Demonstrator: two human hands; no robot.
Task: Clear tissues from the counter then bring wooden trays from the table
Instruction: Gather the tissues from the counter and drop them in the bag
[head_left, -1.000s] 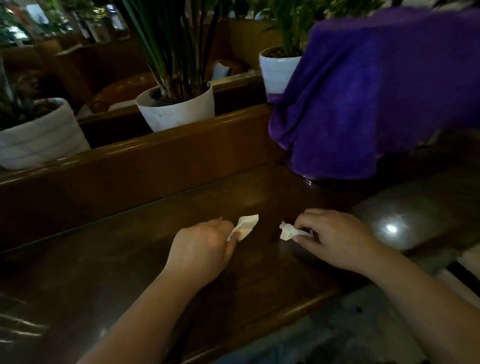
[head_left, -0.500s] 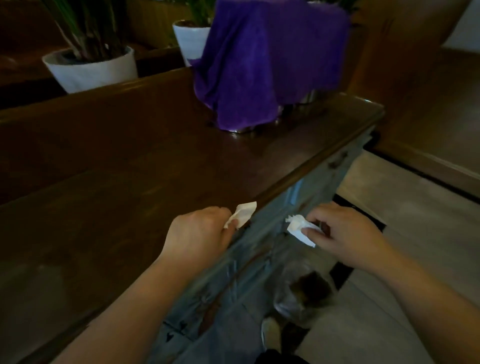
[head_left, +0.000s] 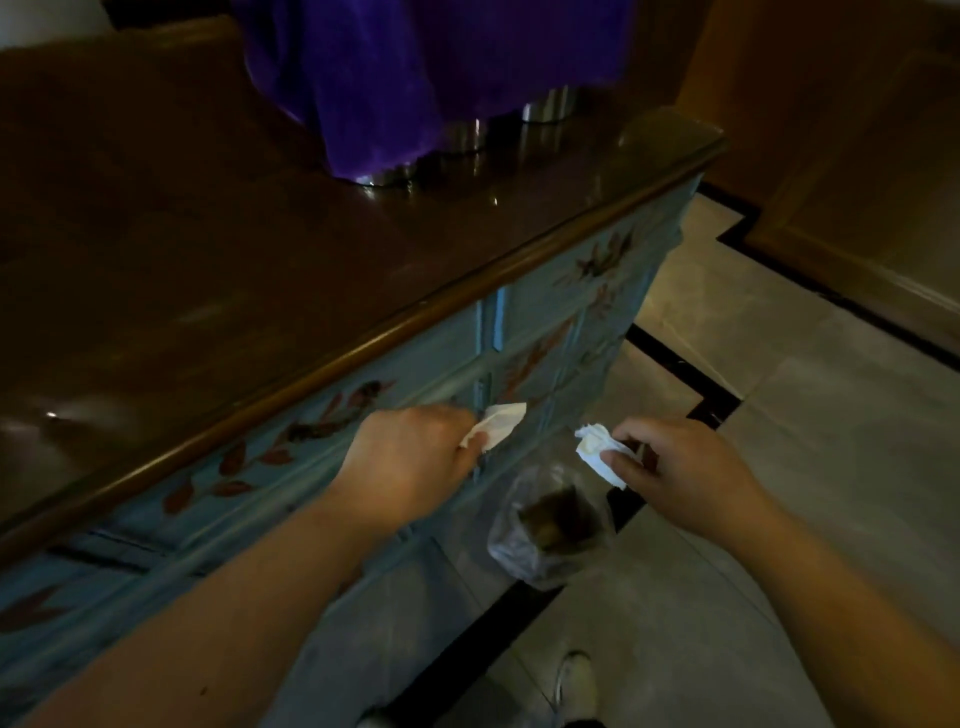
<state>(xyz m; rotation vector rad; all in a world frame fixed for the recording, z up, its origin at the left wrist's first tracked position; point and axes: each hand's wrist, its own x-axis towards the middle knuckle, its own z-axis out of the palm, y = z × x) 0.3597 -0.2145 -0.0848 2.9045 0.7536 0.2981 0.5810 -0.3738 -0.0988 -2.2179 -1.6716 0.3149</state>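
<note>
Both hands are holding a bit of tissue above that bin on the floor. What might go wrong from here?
The bin looks small and sits tight against the blue cabinet, so a light tissue could drift and land on the floor. The left hand holds its tissue more over the cabinet front than over the bin, so that one seems likelier to miss. The right hand pinches its crumpled tissue loosely; it may slip early.

no readable text, labels, brands, numbers, signs anywhere
</note>
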